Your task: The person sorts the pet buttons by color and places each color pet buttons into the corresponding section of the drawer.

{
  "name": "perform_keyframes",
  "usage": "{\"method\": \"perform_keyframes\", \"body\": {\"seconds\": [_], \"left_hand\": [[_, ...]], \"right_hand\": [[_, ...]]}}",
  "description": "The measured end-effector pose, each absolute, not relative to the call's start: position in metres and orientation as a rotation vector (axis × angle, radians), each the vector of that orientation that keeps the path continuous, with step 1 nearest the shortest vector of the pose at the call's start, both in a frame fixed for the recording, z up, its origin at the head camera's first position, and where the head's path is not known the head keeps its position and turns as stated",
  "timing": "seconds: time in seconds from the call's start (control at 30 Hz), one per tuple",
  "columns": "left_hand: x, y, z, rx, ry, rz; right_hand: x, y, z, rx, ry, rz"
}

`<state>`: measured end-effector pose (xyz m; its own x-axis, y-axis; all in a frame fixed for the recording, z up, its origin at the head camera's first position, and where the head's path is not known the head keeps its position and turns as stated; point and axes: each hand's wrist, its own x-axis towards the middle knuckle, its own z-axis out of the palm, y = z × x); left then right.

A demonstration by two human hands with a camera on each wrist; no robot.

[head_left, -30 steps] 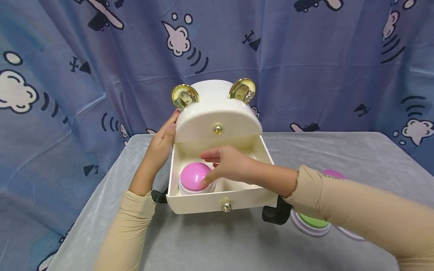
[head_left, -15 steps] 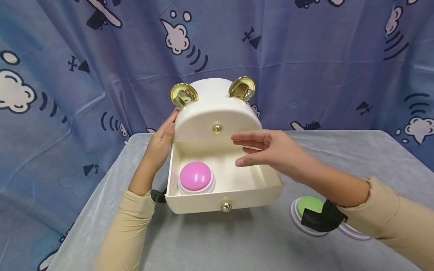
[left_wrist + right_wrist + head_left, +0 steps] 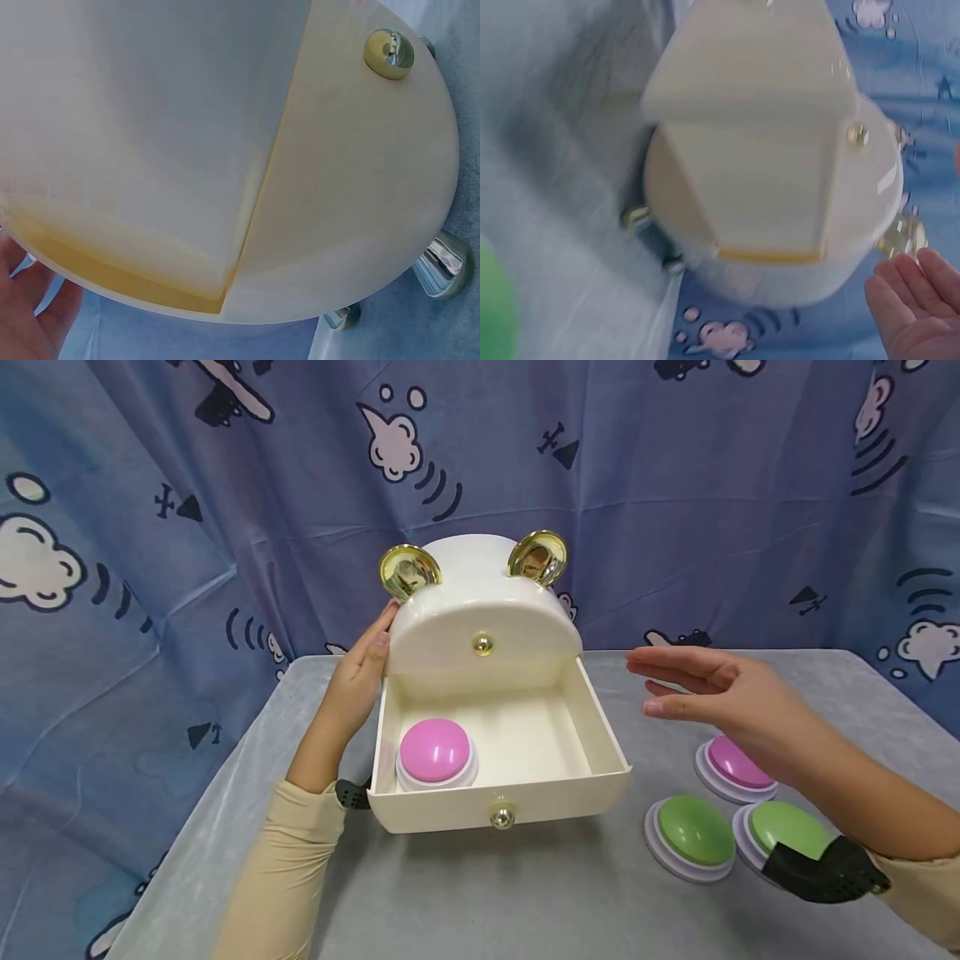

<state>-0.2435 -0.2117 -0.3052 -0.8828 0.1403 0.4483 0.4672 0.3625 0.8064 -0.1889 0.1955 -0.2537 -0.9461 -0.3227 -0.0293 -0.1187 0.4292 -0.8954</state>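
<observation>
A white box (image 3: 483, 618) with gold ears stands in the middle of the table, its lower drawer (image 3: 442, 810) pulled out. In the drawer's left front corner sits a pink domed push button (image 3: 435, 750) on a white base. My left hand (image 3: 354, 681) rests against the box's left side with fingers extended; part of it is hidden behind the box. To the right of the box, my right hand (image 3: 723, 689) hovers over the table, fingers straight and holding nothing. In the right wrist view its fingers (image 3: 911, 281) show near a gold ear.
Right of the box lie another pink domed button (image 3: 737, 764), a green one (image 3: 696, 831) and a second green one (image 3: 787, 827), partly covered by the right wrist strap (image 3: 825, 872). A grey cloth covers the table (image 3: 480, 902). Behind hangs a blue patterned curtain (image 3: 675, 485).
My right hand has let go of the pink button in the drawer and moved up and right, out past the box. The left hand and the box stay in place.
</observation>
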Motion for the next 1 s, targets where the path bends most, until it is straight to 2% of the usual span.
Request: {"method": "perform_keyframes", "body": {"seconds": [0.5, 1.0], "left_hand": [[-0.246, -0.210, -0.305, -0.556, -2.318, -1.541], [-0.243, -0.211, -0.305, -0.511, -2.332, -1.546]], "right_hand": [[-0.202, 0.271, -0.300, -0.118, 2.610, -1.295], [-0.214, 0.310, -0.335, 0.067, 2.538, -1.333]]}}
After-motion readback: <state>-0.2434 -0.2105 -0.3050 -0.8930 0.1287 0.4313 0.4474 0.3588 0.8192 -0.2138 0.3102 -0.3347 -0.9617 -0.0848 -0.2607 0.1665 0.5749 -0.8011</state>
